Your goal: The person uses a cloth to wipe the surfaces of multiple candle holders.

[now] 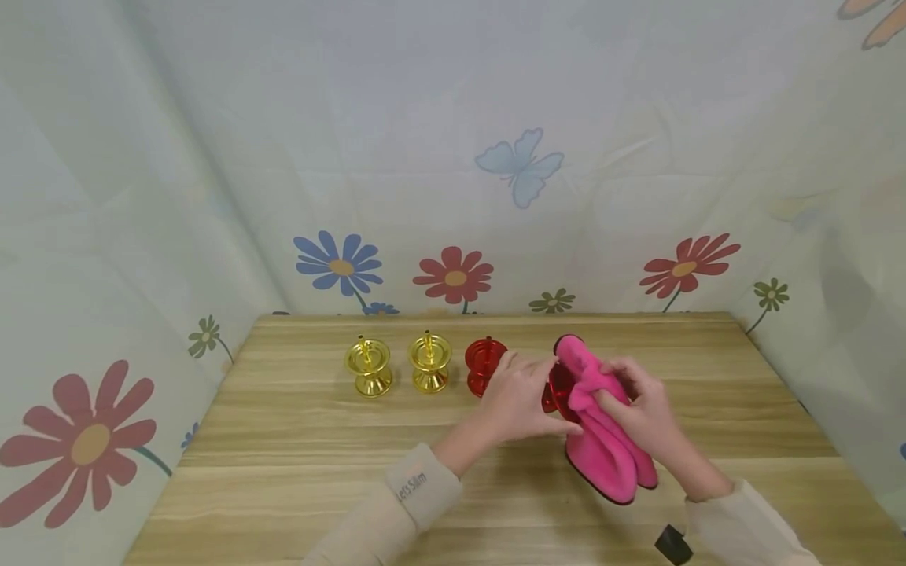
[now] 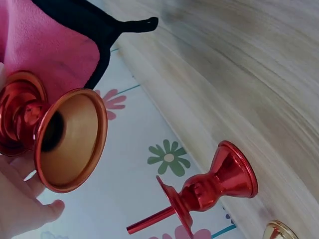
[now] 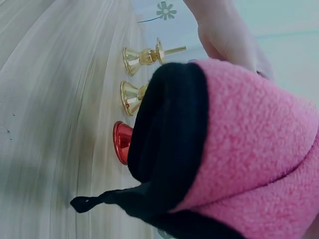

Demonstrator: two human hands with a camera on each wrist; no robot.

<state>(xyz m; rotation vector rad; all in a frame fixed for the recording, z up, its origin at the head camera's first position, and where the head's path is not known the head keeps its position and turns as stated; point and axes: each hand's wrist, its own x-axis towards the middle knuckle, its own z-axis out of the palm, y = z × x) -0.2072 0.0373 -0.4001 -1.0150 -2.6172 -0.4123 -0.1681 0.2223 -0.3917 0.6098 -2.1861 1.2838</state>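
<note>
One shiny red candle holder (image 2: 75, 144) with a round, hollow foot is tipped above the right side of a striped wooden table (image 1: 318, 472). The left hand (image 1: 515, 397) has its fingers curled round it. The right hand (image 1: 642, 410) pinches a fluffy pink cloth (image 1: 602, 444) with black edges, bunched against it. Farther left stand a shiny red spiked holder (image 1: 484, 359) and two shiny gold spiked holders (image 1: 368, 363) (image 1: 429, 362). Far behind hangs a wrinkly white flowery sheet (image 1: 389, 118).
</note>
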